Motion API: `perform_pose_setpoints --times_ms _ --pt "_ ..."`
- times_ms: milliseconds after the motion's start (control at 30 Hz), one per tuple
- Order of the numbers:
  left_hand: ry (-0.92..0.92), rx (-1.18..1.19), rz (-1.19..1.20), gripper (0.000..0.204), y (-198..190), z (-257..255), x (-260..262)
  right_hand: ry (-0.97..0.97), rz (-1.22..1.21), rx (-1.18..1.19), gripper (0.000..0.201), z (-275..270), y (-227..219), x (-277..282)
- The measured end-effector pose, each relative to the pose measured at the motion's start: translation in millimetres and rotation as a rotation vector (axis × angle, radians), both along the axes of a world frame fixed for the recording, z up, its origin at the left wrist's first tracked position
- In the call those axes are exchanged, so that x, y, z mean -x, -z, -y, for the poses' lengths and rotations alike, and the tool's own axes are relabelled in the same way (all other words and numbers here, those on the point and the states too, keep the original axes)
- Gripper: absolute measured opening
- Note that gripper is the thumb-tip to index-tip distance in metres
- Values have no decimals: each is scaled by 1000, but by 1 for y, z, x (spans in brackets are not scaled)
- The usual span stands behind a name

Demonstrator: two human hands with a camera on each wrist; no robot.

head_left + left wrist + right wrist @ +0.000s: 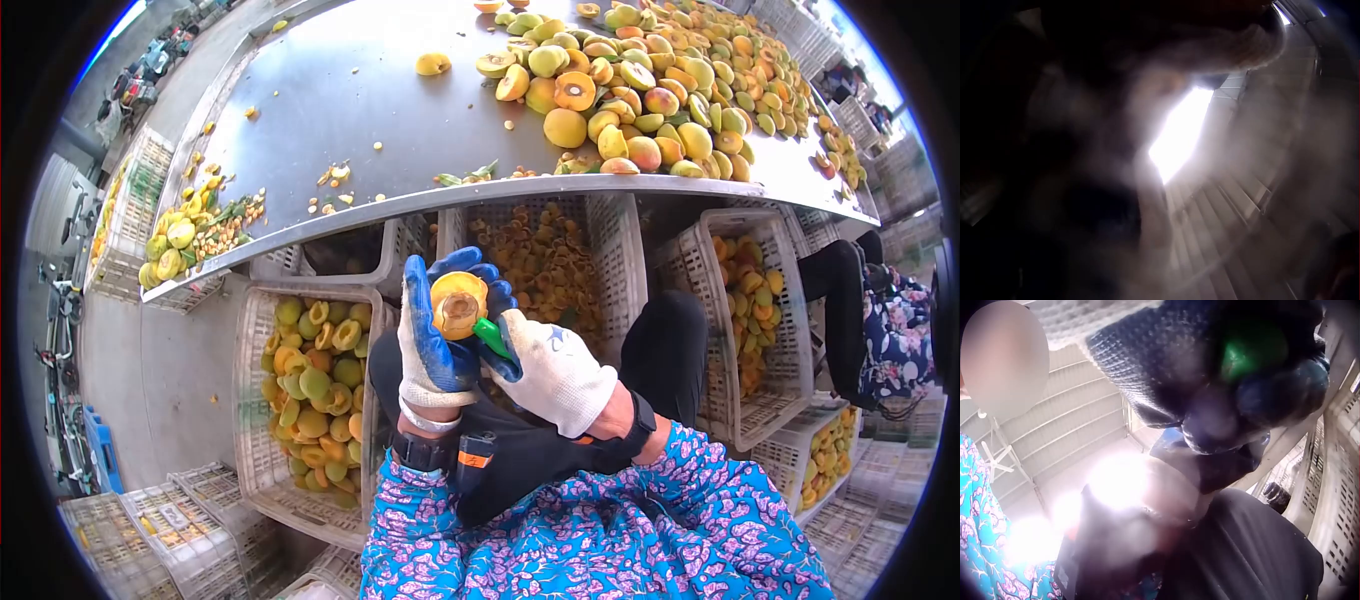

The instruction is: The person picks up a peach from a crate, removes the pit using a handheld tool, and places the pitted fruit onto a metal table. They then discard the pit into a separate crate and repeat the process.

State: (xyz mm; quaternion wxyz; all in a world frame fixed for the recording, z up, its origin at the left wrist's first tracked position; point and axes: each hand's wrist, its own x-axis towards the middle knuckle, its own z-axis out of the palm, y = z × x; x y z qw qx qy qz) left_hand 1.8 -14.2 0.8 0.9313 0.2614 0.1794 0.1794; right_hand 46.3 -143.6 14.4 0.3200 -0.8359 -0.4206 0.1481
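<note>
In the head view my left hand, in a white glove with a blue coated palm, cups a yellow peach half from below and behind. Its cut face with a brownish hollow is turned up. My right hand, gloved the same way, grips a small tool by its green handle at the fruit's lower right edge. The tool's working end is hidden. From the right wrist, the green handle shows between dark blue glove fingers. The left wrist view is mostly dark and blurred.
A metal table stands ahead, with piled peaches at right and scraps along its near edge. Below are a crate of peach halves, a crate of fruit pieces between the knees, and another crate at right beside a seated person.
</note>
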Motion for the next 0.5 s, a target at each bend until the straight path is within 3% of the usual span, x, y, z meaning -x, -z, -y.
perform_pose_setpoints --times_ms 300,500 --pt "-3 -84 -42 58 16 -3 7 -16 -72 91 33 -4 12 9" --pt "23 6 -95 59 19 -4 3 -2 -177 42 30 -8 20 7"
